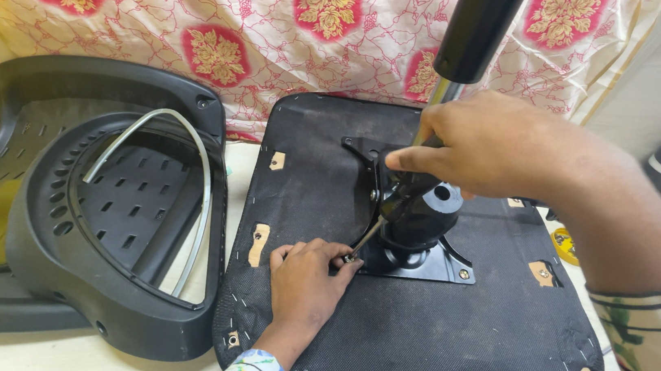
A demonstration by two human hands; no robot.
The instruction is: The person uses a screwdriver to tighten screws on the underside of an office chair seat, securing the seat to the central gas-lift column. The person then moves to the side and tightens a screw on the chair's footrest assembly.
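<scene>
Floral cloth (224,27) backs a pale worktop where an upturned office-chair seat (413,333) lies flat. Its black metal mechanism plate (421,260) looks stiff and heavy. Right hand (498,150) clenches a screwdriver (380,215) angled down-left, handle uppermost; left hand (306,277) pinches its tip at the plate's corner. Beside them, a plastic backrest shell (83,200).

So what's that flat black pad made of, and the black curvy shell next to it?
The flat pad looks covered in thin black woven fabric: it is matte, with staples along its edges and tan wood-like patches showing through. The curvy shell looks like moulded hard plastic, with a smooth dull sheen and rows of slots. The plate under the left hand looks like black-painted metal, slightly glossy.
</scene>
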